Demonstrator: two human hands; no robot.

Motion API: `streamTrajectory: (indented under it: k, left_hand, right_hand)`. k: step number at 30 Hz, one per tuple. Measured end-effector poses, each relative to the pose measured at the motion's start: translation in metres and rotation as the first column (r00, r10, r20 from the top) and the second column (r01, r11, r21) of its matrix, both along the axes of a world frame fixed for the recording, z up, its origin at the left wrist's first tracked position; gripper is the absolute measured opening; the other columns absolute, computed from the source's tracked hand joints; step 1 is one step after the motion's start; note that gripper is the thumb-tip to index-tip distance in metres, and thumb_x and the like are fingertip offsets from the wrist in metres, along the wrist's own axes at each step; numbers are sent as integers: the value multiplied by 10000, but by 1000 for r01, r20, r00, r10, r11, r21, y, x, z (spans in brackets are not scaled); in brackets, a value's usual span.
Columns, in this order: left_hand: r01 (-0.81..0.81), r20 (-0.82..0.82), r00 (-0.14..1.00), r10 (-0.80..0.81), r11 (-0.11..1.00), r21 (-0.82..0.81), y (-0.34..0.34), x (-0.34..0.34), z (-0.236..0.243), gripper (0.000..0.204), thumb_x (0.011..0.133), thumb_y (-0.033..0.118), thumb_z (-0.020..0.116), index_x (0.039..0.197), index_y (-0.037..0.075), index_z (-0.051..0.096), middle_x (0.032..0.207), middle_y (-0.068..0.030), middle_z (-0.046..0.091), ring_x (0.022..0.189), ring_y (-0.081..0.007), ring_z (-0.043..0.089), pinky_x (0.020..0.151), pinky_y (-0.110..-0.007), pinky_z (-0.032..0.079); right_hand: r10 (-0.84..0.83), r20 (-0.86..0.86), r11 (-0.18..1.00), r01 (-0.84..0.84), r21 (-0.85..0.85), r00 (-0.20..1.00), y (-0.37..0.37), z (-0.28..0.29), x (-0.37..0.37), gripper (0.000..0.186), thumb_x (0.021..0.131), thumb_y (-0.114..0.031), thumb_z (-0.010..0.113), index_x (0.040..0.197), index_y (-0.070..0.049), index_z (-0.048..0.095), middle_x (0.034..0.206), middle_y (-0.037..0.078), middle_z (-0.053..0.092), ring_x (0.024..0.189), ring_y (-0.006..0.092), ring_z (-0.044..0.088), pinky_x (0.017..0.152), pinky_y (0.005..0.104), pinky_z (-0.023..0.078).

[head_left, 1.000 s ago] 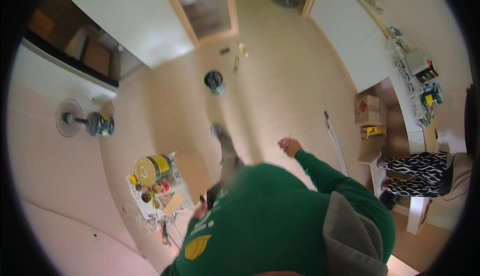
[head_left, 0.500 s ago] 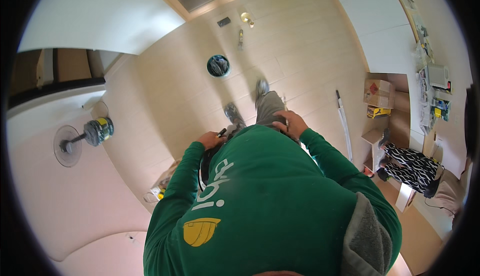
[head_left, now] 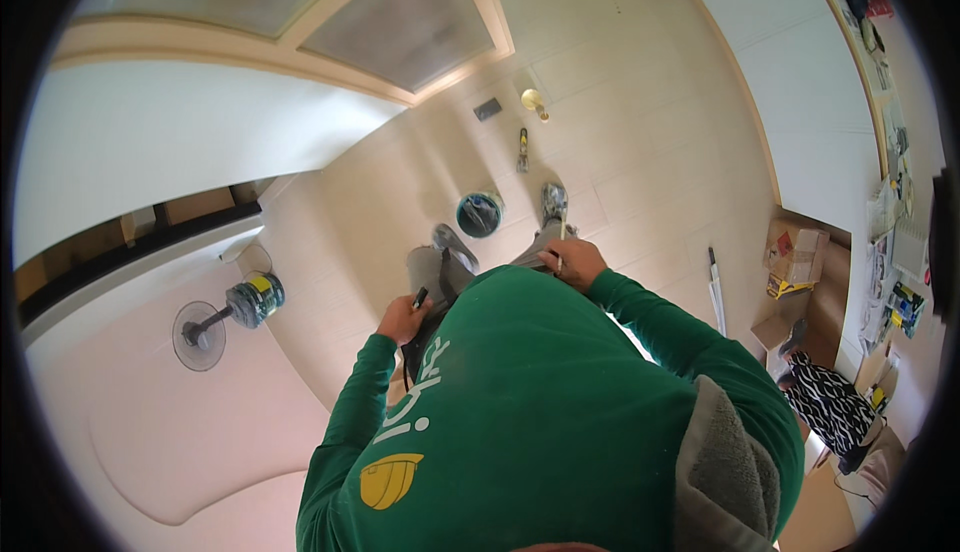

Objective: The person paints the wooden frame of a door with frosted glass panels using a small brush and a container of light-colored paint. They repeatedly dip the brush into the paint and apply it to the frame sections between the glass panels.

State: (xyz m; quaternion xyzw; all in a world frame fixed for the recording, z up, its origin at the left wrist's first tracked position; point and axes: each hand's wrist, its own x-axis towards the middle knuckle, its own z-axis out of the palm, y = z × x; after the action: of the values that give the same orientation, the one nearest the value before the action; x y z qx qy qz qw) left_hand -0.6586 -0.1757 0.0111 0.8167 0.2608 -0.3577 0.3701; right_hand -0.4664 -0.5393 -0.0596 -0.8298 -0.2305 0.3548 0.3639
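My left hand (head_left: 403, 320) is closed around a small black stick-shaped object (head_left: 420, 298) by my left hip; its exact kind is unclear. In front of my right thigh, my right hand (head_left: 574, 261) pinches a thin pale stick (head_left: 562, 230) that points up past the fingers. On the floor ahead of my feet stands a teal bucket (head_left: 497, 205) with a dark item inside. Beyond it lie a scraper (head_left: 523, 152), a dark rectangular block (head_left: 488, 110) and a round yellowish item (head_left: 531, 101).
A framed glass panel (head_left: 400, 27) and a white surface (head_left: 190, 127) border the far left. Left of me are a teal tub (head_left: 256, 299) and a clear disc (head_left: 200, 337). Rightward lie a long pale bar (head_left: 716, 292), a cardboard box (head_left: 800, 252) and black-and-white patterned fabric (head_left: 828, 397).
The view has shifted, so the bucket and floor tools appear lower and further right. My right hand has risen slightly, and the pale stick shows more clearly. The left keeps its black object.
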Motion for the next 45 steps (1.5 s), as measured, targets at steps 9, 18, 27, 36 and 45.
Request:
streamTrajectory:
  k: [9, 18, 27, 36, 45]
  left_hand:
    - [155, -4, 987, -163, 945, -288, 98, 144, -45, 351, 984, 344, 638, 1015, 2, 711, 756, -204, 686, 685, -303, 664, 703, -460, 516]
    - [562, -279, 629, -726, 672, -481, 188, 266, -87, 383, 993, 351, 631, 995, -26, 698, 764, -183, 722, 685, -250, 709, 672, -428, 542]
    - [611, 294, 726, -621, 780, 136, 171, 442, -323, 351, 867, 100, 714, 1211, 124, 649, 934, -196, 721, 879, -426, 687, 769, -513, 549]
    - [648, 374, 718, -587, 760, -50, 144, 477, -484, 329, 985, 306, 700, 1178, 40, 685, 883, -234, 704, 769, -394, 671, 722, -413, 534]
    - [480, 567, 697, -439, 873, 86, 160, 480, -442, 414, 972, 376, 707, 1186, 21, 714, 962, -236, 737, 854, -406, 704, 778, -429, 550]
  right_hand:
    - [-305, -172, 952, 295, -78, 937, 45, 1, 74, 373, 1054, -400, 557, 951, -73, 705, 854, 233, 679, 843, 475, 644, 745, 507, 516]
    - [-554, 78, 810, 558, -177, 829, 138, 40, 77, 263, 1055, -269, 590, 948, -38, 655, 740, 192, 641, 684, 398, 661, 634, 422, 514]
    - [-812, 285, 575, 780, 247, 509, 194, -306, 276, 258, 1042, -257, 632, 1111, -20, 706, 865, 117, 744, 752, 197, 702, 708, 335, 553]
    - [-768, 359, 640, 662, 391, 530, 180, -360, 366, 339, 1053, -344, 596, 1023, -26, 709, 821, 130, 731, 734, 280, 684, 690, 367, 550]
    - [-632, 573, 771, 496, 398, 522, 207, -365, 356, 367, 1054, -371, 586, 979, -31, 703, 822, 155, 735, 760, 327, 706, 702, 400, 550]
